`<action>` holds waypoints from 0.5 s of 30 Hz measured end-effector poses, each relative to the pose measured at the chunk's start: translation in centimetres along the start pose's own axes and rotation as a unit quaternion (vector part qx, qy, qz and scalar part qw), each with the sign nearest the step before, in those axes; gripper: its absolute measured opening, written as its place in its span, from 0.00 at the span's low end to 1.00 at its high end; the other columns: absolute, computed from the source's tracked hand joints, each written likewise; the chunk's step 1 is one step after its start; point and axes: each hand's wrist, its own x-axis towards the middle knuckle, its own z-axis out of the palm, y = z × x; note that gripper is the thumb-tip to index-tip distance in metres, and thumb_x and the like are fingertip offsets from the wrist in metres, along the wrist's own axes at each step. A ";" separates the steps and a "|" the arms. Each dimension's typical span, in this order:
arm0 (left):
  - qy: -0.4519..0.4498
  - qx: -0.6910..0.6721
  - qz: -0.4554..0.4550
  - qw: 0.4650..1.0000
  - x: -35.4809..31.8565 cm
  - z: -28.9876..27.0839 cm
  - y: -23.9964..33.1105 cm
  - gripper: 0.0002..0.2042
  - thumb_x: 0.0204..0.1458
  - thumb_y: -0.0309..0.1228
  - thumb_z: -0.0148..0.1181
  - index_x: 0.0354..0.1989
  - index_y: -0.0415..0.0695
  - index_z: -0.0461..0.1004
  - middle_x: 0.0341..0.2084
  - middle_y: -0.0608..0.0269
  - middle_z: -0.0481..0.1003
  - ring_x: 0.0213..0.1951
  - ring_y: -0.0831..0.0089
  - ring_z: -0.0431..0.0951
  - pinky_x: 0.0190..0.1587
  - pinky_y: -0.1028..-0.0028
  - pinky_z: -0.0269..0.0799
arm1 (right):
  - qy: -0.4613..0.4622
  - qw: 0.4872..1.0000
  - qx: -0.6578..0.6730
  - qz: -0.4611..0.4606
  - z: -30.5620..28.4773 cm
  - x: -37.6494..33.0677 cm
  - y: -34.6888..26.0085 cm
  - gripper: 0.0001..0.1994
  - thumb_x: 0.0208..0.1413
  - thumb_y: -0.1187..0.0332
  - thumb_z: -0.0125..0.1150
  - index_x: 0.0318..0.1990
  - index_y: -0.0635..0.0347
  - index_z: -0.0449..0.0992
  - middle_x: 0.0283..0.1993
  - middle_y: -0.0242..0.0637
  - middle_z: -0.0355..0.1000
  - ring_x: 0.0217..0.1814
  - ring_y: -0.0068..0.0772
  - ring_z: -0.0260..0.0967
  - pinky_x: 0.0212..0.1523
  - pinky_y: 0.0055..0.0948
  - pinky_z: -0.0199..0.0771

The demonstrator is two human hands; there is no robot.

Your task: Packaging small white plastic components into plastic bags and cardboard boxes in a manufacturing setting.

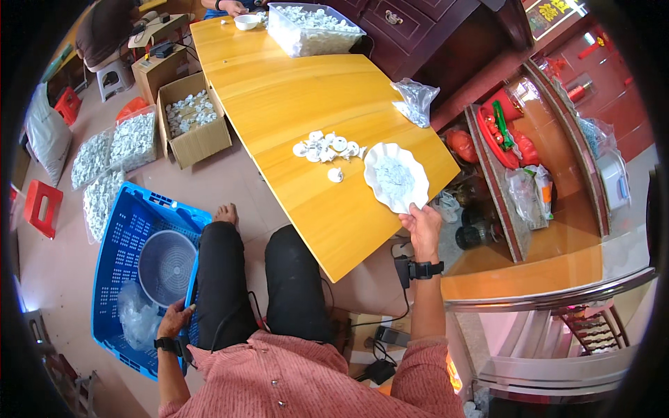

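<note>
My right hand (422, 227) pinches the near rim of a white wavy-edged plate (376, 185) on the wooden table (306, 230). A heap of small pale grey pieces (394, 175) lies in the plate, too fine to name. Left of it, several small white round parts (327, 148) are loosely grouped, with one part (335, 175) apart. At my lower left, my left hand (175, 319) is closed at the near right rim of a blue plastic basket (111, 279). The basket holds a grey round colander (167, 268) and a crumpled clear plastic bag (137, 317).
A clear tub of white parts (313, 31) stands at the table's far end, near another person's hand (232, 8). On the floor are an open cardboard box (198, 143), filled bags (132, 139) and a red stool (43, 209). Shelves (519, 230) flank the table's right.
</note>
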 end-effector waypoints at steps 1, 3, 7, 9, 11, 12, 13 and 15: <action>0.011 0.016 0.018 1.000 -0.5 0.2 1.0 0.20 0.57 0.33 0.56 0.56 0.39 0.71 0.34 0.69 0.75 0.34 0.78 0.68 0.40 0.75 0.66 | 0.002 1.000 -0.002 -0.001 -0.2 0.4 0.1 0.10 0.59 0.72 0.55 0.42 0.73 0.71 0.28 0.40 0.74 0.23 0.27 0.73 0.22 0.20 0.72; 0.001 -0.018 0.047 0.999 0.1 0.2 0.0 0.19 0.57 0.33 0.56 0.56 0.38 0.71 0.35 0.69 0.75 0.34 0.78 0.68 0.40 0.74 0.66 | 0.020 0.999 0.027 -0.031 -0.8 1.7 0.9 0.09 0.59 0.74 0.54 0.42 0.74 0.71 0.29 0.42 0.74 0.23 0.28 0.73 0.22 0.21 0.73; 0.001 0.008 0.056 0.998 -0.2 0.0 0.4 0.18 0.58 0.32 0.56 0.54 0.37 0.72 0.36 0.69 0.76 0.36 0.78 0.69 0.42 0.73 0.66 | 0.043 0.998 0.020 -0.040 -2.1 3.7 1.0 0.08 0.59 0.74 0.55 0.40 0.73 0.71 0.31 0.44 0.74 0.25 0.29 0.74 0.24 0.22 0.75; -0.007 0.014 0.044 0.999 -0.5 -0.1 1.7 0.17 0.57 0.32 0.56 0.53 0.37 0.72 0.36 0.69 0.76 0.36 0.78 0.69 0.42 0.73 0.67 | 0.028 0.999 0.019 -0.033 -2.7 3.9 0.7 0.08 0.59 0.75 0.56 0.40 0.73 0.71 0.31 0.42 0.74 0.26 0.29 0.74 0.25 0.21 0.76; -0.016 0.020 0.033 0.999 -0.8 -0.2 2.7 0.17 0.57 0.31 0.57 0.53 0.36 0.72 0.36 0.69 0.76 0.36 0.78 0.70 0.43 0.72 0.67 | 0.010 0.999 0.022 -0.033 -2.9 3.9 0.8 0.08 0.58 0.74 0.59 0.40 0.73 0.72 0.31 0.41 0.75 0.27 0.29 0.75 0.26 0.20 0.77; -0.001 0.049 0.022 0.999 -1.2 -0.2 2.9 0.18 0.57 0.33 0.57 0.52 0.36 0.73 0.35 0.68 0.77 0.36 0.77 0.70 0.43 0.72 0.67 | 0.005 0.999 0.021 -0.030 -2.5 3.6 0.7 0.08 0.58 0.74 0.59 0.40 0.73 0.72 0.31 0.41 0.75 0.27 0.29 0.75 0.26 0.20 0.77; 0.013 0.078 0.009 0.997 -1.7 -0.3 2.9 0.18 0.56 0.34 0.57 0.51 0.36 0.74 0.34 0.66 0.77 0.35 0.77 0.71 0.42 0.71 0.68 | -0.002 0.999 0.037 -0.031 -2.2 3.1 0.7 0.09 0.58 0.73 0.59 0.40 0.72 0.72 0.31 0.41 0.75 0.27 0.28 0.75 0.26 0.20 0.77; 0.027 0.080 0.031 0.996 0.0 -0.6 -0.3 0.19 0.55 0.36 0.58 0.51 0.36 0.74 0.33 0.64 0.78 0.35 0.76 0.71 0.42 0.70 0.68 | -0.024 0.998 0.051 -0.026 -1.6 2.1 0.9 0.09 0.59 0.72 0.59 0.40 0.71 0.72 0.32 0.41 0.75 0.27 0.28 0.75 0.26 0.20 0.77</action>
